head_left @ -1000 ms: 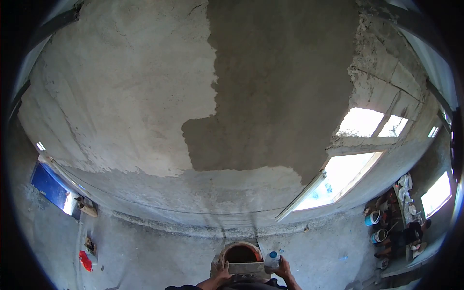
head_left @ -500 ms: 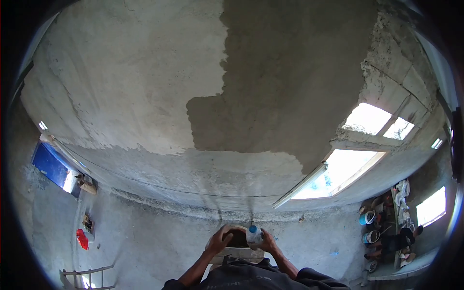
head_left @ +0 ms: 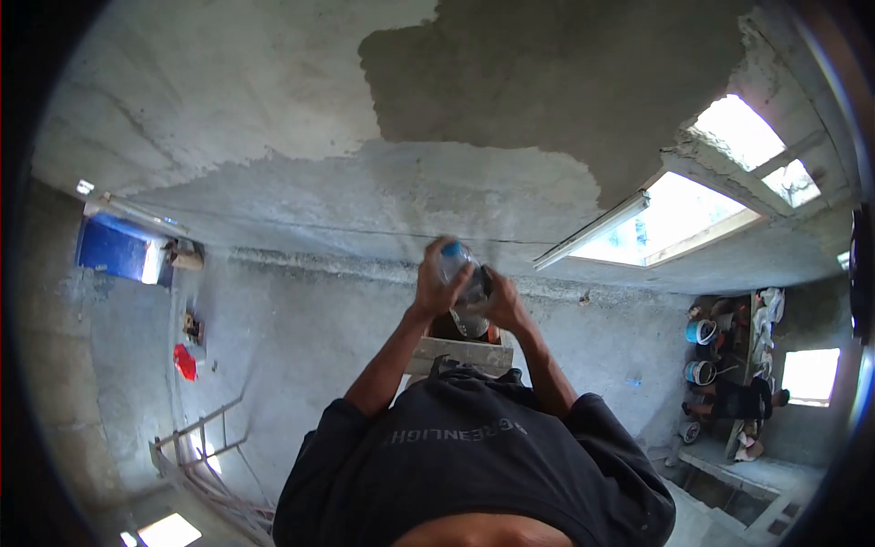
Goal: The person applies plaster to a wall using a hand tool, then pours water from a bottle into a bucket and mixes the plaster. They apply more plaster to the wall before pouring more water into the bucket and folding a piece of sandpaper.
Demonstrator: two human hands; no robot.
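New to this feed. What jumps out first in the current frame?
Dead centre, the left hand and right hand both grip a clear plastic bottle with a blue cap, held above the person's dark sweatshirt. Along the top, a darker patch of plaster stands out on the pale grey cement surface. At the right, bright window openings glare, with another person low among round buckets.
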